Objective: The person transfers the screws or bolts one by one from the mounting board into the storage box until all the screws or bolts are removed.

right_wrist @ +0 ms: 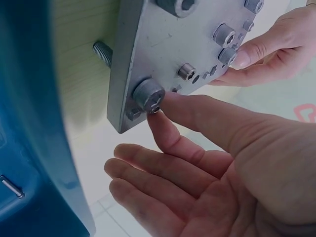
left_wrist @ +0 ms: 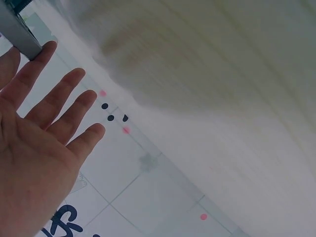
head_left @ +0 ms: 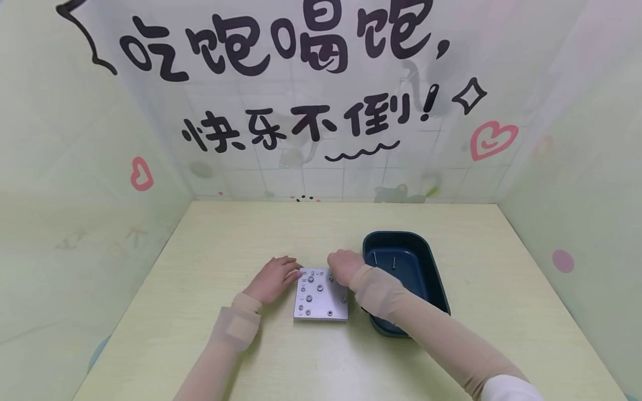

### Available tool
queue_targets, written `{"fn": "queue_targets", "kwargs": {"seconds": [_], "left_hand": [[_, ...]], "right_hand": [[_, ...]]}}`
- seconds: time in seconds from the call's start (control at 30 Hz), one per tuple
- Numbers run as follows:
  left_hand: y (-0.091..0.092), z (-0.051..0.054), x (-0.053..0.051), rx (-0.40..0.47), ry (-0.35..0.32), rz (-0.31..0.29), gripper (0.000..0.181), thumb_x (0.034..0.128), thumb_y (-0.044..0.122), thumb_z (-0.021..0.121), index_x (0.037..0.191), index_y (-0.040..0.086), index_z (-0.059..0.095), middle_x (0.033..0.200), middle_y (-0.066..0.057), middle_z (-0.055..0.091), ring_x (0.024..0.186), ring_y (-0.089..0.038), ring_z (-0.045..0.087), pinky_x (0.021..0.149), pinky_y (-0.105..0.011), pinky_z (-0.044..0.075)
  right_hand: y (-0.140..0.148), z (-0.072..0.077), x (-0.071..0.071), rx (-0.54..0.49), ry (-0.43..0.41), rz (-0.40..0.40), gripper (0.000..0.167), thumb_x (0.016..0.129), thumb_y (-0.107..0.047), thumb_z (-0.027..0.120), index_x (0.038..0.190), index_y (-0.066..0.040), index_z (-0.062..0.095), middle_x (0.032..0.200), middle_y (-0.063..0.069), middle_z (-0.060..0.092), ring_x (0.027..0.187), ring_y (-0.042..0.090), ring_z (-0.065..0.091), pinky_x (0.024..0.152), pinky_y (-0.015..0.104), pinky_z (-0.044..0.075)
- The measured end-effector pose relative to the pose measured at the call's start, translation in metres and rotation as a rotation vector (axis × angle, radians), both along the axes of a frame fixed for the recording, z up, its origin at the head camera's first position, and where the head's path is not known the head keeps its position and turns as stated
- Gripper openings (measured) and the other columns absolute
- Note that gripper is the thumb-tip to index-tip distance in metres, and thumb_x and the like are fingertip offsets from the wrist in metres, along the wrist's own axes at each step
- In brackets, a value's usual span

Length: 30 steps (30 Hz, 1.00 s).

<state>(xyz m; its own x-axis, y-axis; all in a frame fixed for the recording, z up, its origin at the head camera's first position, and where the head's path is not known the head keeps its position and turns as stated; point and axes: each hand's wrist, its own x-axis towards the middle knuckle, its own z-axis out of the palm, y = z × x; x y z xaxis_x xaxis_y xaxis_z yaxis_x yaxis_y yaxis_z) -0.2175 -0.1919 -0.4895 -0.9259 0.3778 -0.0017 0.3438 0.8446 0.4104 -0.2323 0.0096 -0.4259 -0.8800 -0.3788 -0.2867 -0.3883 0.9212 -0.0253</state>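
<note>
There's the metal plate [head_left: 326, 305] on the table [head_left: 230, 234], your left hand [head_left: 273, 281] pinching its eleven o'clock corner, other fingers spread; your right hand [head_left: 346, 267] pinches a bolt [right_wrist: 147, 93] at the one o'clock corner, and your right sleeve [head_left: 436, 328] cuts across the blue tray [head_left: 437, 281] at three o'clock, hiding part of it, screws [head_left: 394, 263] lying inside

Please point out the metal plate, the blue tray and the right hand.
Metal plate [head_left: 331, 299]: head view, bare upper face between the bolts.
Blue tray [head_left: 393, 240]: head view, inner far wall.
Right hand [right_wrist: 227, 192]: right wrist view, palm near the finger bases.
</note>
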Motion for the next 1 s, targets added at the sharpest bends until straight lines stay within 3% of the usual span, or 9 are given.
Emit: {"fn": "queue_targets", "kwargs": {"seconds": [0.83, 1.0], "left_hand": [[-0.001, -0.001, -0.001, -0.010, -0.006, -0.004, 0.036, 0.1028, 0.031, 0.052, 0.126, 0.006, 0.065, 0.140, -0.021, 0.055, 0.138, -0.041, 0.043, 0.121, -0.059, 0.024], [0.000, 0.000, 0.000, -0.018, 0.000, -0.007, 0.036, 0.1028, 0.031, 0.052, 0.126, 0.006, 0.064, 0.140, -0.021, 0.055, 0.137, -0.041, 0.044, 0.120, -0.059, 0.025]], "right_hand": [[-0.002, 0.006, 0.001, 0.072, 0.078, 0.078, 0.010, 0.095, -0.010, 0.064, 0.099, -0.009, 0.074, 0.081, 0.006, 0.071, 0.060, 0.016, 0.055, 0.056, 0.027, 0.055], [-0.001, 0.010, 0.000, 0.051, 0.054, 0.063, 0.009, 0.094, -0.010, 0.065, 0.099, -0.008, 0.072, 0.079, 0.006, 0.069, 0.059, 0.015, 0.055, 0.054, 0.026, 0.054]]}}
